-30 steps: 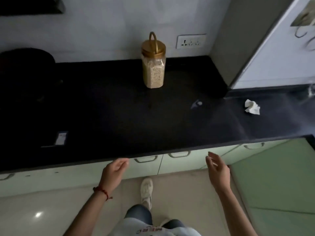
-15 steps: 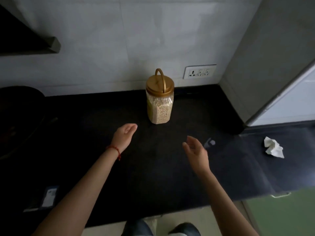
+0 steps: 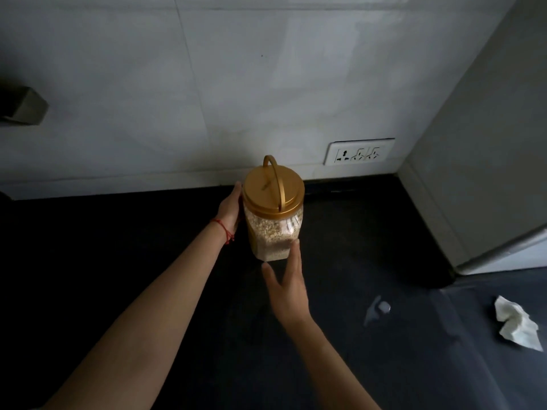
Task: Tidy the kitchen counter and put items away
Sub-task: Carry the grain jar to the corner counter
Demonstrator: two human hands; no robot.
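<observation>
We see the jar [image 3: 273,220] upright between both hands. The left hand [image 3: 230,209] presses its left side below the gold lid [image 3: 273,192]; the right hand [image 3: 288,287], fingers spread, touches its lower front. The black counter [image 3: 118,247] meets a white wall with a socket plate [image 3: 359,151]. A crumpled tissue [image 3: 516,324] lies well apart, right.

A clear jar [image 3: 273,232] of pale grain with a gold lid [image 3: 273,192] and an upright loop handle stands on the black tabletop [image 3: 118,247] near the white wall. The left hand [image 3: 230,209], a red thread at its wrist, lies against the jar's left side. The right hand [image 3: 288,287] reaches from the front, fingers spread, one fingertip touching the jar's lower front. A crumpled white tissue [image 3: 516,324] lies well apart at the right, below a wall socket [image 3: 359,151].
</observation>
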